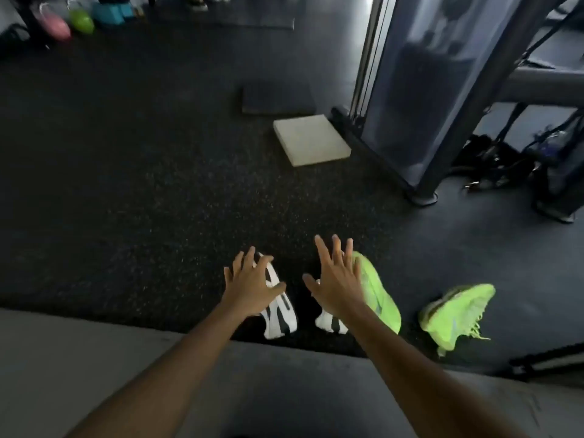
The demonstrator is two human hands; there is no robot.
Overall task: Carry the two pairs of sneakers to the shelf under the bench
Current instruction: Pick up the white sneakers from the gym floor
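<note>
Two white-and-black sneakers lie on the dark speckled floor: one (pixel 282 314) under my left hand (pixel 251 286), the other (pixel 328 322) mostly hidden under my right hand (pixel 339 278). Both hands hover above them with fingers spread and hold nothing. A neon-green sneaker (pixel 380 295) lies just right of my right hand, partly covered by it. Its mate (pixel 455 314) rests on its side farther right. A grey padded surface (pixel 94 358), probably the bench, fills the bottom of the view under my forearms. No shelf is visible.
A pale square pad (pixel 311 140) and a dark mat (pixel 278 99) lie ahead on the floor. A gym machine frame (pixel 420 99) stands at right, with straps and handles (pixel 493 169) beside it. Pink (pixel 55 22), green (pixel 82 20) and teal objects sit far left.
</note>
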